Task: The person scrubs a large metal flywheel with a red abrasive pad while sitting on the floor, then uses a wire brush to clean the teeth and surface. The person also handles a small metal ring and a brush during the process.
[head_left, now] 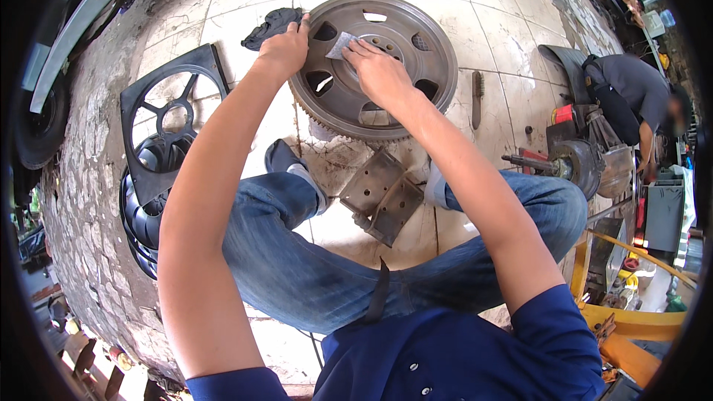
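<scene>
A large grey-brown metal flywheel (437, 59) with a toothed rim and several cut-out holes lies on the tiled floor in front of me. At its upper left edge, my left hand (285, 50) has its fingers curled over the rim. Beside that hand is a crumpled black cloth (266, 27). My right hand (380, 76) presses a small grey piece of sandpaper (338, 45) onto the flywheel's face, left of the hub. The fingers lie close together on the sandpaper, and its underside is hidden.
A wire brush (477, 100) lies right of the flywheel. Between my feet sits a rusty metal bracket (382, 197). A black fan shroud (174, 117) leans at left. Another person (631, 89) bends over machine parts (579, 167) at right, near a yellow frame (631, 321).
</scene>
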Motion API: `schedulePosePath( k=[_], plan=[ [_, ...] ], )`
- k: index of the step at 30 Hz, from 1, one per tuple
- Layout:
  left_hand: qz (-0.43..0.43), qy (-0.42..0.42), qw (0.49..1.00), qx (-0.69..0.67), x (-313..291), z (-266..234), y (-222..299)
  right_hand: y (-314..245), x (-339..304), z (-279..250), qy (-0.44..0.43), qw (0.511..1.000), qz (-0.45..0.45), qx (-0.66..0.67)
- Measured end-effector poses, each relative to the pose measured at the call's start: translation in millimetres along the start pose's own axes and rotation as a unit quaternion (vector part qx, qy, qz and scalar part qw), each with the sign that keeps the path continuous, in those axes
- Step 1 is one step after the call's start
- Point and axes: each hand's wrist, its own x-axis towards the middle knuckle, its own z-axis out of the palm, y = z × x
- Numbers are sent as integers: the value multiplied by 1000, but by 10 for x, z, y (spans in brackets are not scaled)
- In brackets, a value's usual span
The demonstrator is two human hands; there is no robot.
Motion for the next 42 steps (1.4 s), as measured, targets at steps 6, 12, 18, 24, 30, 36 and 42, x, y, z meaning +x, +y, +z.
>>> schedulePosePath(
  k=[6, 12, 18, 24, 30, 36, 42],
  plan=[
    [-5, -2, 1000, 12, 11, 19, 54, -41, 7, -96, -30, 999, 4, -12],
    [-30, -8, 999, -13, -24, -70, 131, 11, 35, -136, -49, 998, 1, -26],
    [-69, 35, 991, -107, -63, 46, 114, -9, 43, -115, -21, 1000, 9, 13],
    [-131, 138, 963, -191, -70, 239, 291, -101, 37, -60, 27, 999, 21, 5],
    [-129, 168, 956, -201, -51, 293, 321, -138, 17, -8, 49, 998, 43, 5],
    [-133, 183, 954, -197, -84, 333, 319, -201, 34, 26, 35, 997, 63, 1],
    [-126, 194, 951, -204, -69, 348, 329, -172, 8, 45, 57, 996, 63, 12]
  ],
)
